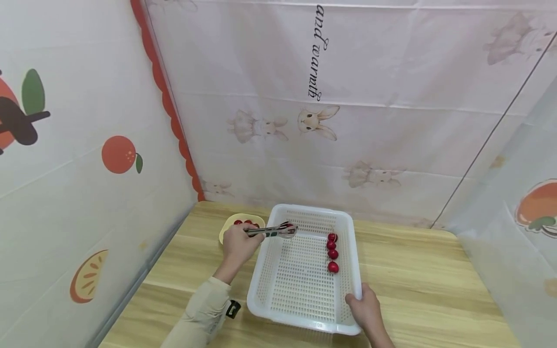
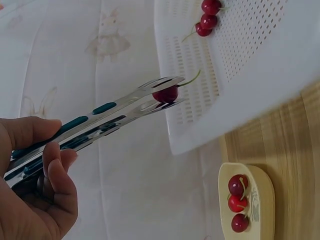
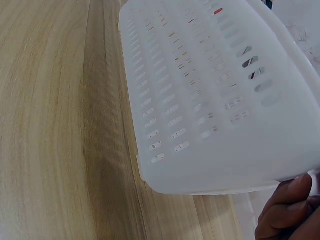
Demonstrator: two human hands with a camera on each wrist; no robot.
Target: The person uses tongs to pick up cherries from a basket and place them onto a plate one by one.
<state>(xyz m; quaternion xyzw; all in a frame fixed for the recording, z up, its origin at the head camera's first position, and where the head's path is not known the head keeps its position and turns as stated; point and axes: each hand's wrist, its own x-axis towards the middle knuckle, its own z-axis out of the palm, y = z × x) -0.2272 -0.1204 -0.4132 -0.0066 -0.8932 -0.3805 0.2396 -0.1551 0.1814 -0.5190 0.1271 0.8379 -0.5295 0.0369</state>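
My left hand (image 1: 241, 245) holds metal tongs (image 2: 107, 118) with teal grips. Between the tips of these tongs a dark red cherry (image 2: 166, 94) is pinched, its green stem sticking out. The tips hover over the far left part of a white perforated plastic basket (image 1: 304, 321). With thumb inside and fingers outside, my right hand (image 1: 366, 307) grips the basket's rim near its front right corner. Several cherries (image 1: 332, 254) lie in a row along the basket's right side. A small pale yellow dish (image 2: 265, 195) with several cherries (image 2: 237, 203) stands left of the basket, partly behind the left hand.
The wooden table (image 1: 409, 280) extends to both sides of the basket. Printed sheets (image 1: 261, 159) rise as walls at the back, left and right. A black strap (image 1: 233, 309) is on the left wrist.
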